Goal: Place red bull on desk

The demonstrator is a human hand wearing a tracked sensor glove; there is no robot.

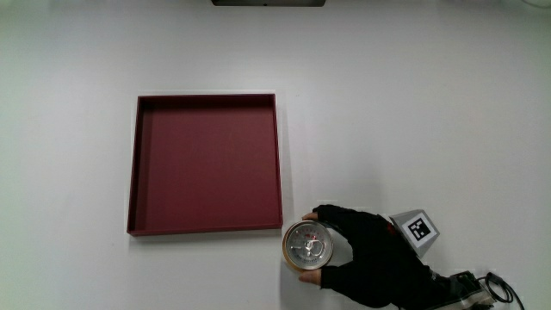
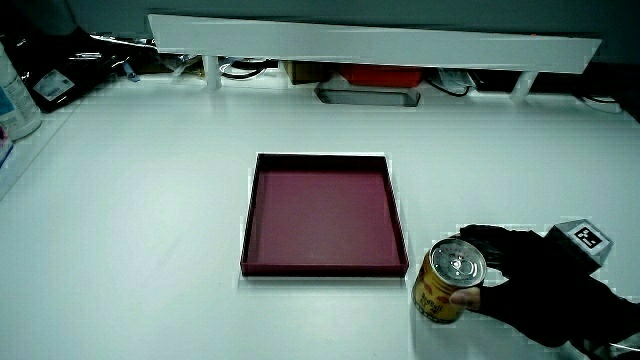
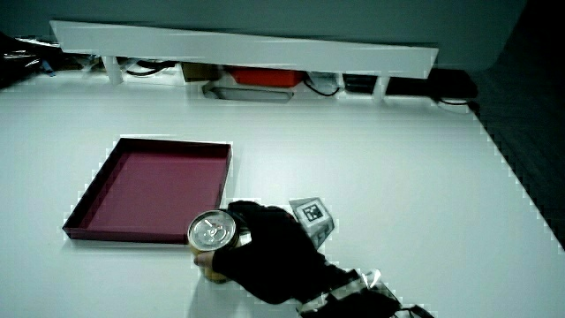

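A gold can point(image 1: 306, 247) with a silver top stands upright on the white table, just outside the corner of the dark red tray point(image 1: 205, 229) nearest the person. The hand point(image 1: 366, 256) in its black glove wraps around the can's side, thumb and fingers curled on it. In both side views the can point(image 2: 448, 283) point(image 3: 212, 240) rests on the table with the hand point(image 2: 530, 285) point(image 3: 265, 247) closed around it. The patterned cube point(image 1: 415, 230) sits on the back of the hand.
The dark red tray point(image 2: 325, 265) holds nothing. A low white partition point(image 2: 370, 45) runs along the table's edge farthest from the person, with cables and boxes under it. Bottles point(image 2: 15, 95) stand at one table edge in a side view.
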